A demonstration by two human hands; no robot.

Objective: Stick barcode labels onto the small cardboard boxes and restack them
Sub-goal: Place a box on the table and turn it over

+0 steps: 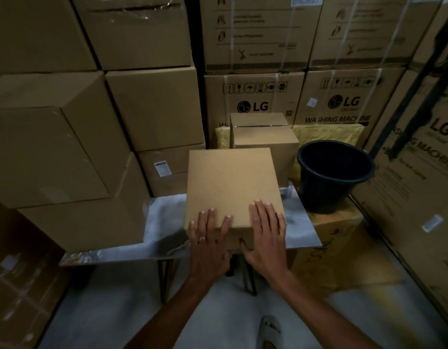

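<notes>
1. The place is a dim storeroom, walled in by stacked plain cartons on the left and LG washing machine cartons (336, 96) at the back and right, with a small grey table (165, 222) standing in the narrow gap between them.
2. The left hand (209, 238) lies flat on the near edge of the small cardboard box (230, 187), fingers straight and slightly spread over its top, a ring on one finger; it holds nothing and only presses down.
3. The right hand (267, 235) lies beside it, fingers flat on the top near the right corner, while the thumb hooks down over the front face, so it bears on the box at the edge.
4. Both hands sit close together at the near side, which looks like steadying or sliding the box on the table, not lifting it.
5. The box stands on the table near its front edge, its top plain and bare; no barcode label shows on any face I can see, and no label sheet is in view.
6. Just behind it, touching or nearly so, stands a second small box (264, 144) with another on top of it, probably the stack being worked through.
7. A black plastic bucket (335, 175) stands to the right on a lower carton, apart from the box in hand.
8. One plain carton on the left carries a white label (163, 168), and a sandalled foot (269, 328) shows on the floor below.
</notes>
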